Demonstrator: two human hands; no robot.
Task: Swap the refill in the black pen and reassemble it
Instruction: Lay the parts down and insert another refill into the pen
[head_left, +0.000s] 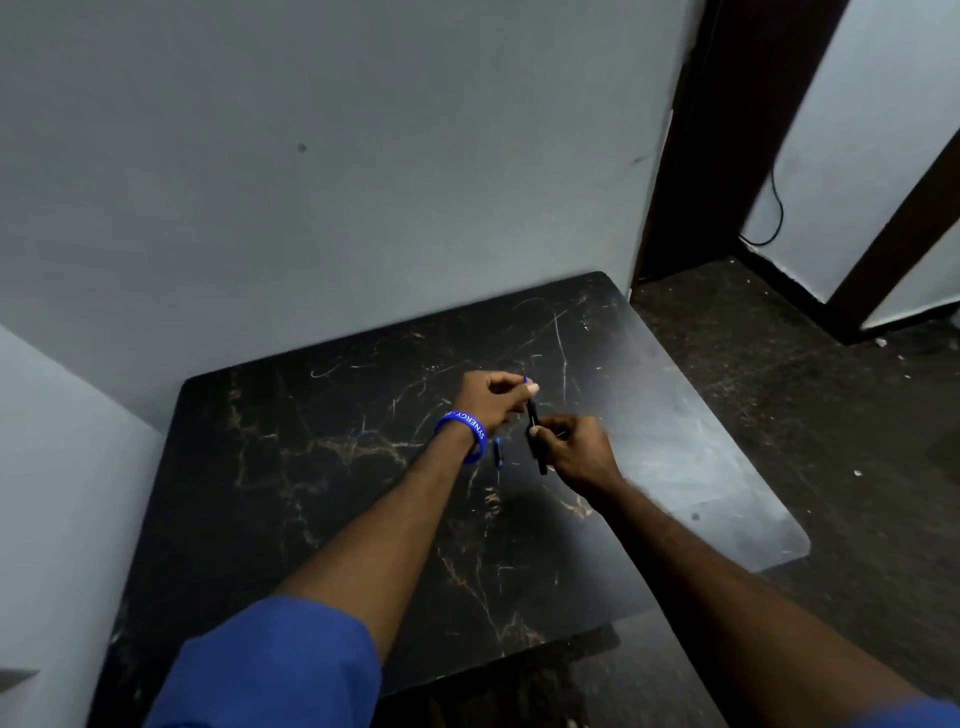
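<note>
Blue sleeve (275, 670) nearest us at the bottom left, and that forearm runs up to the left hand (488, 399), ringed by a blue printed rubber wristband (464, 432), out over the middle of the black marble-patterned tabletop (322, 467). Its fingers are pinched together on something thin with a blue tip (525, 380) at the far end of the slim black plastic pen (535, 439), probably a refill, so by my reading we're mid-swap, with reassembly not yet done. Right hand (576, 449), just to the right and nearer, has its fingers clamped around the pen's barrel, holding it above the table. Whether that refill is going in or coming out, I can't tell. Below the left wrist sits a small blue piece (498, 452), too small and blurred to name. Both sets of fingertips largely hide the join, and the pen's ends are hard to make out.
</note>
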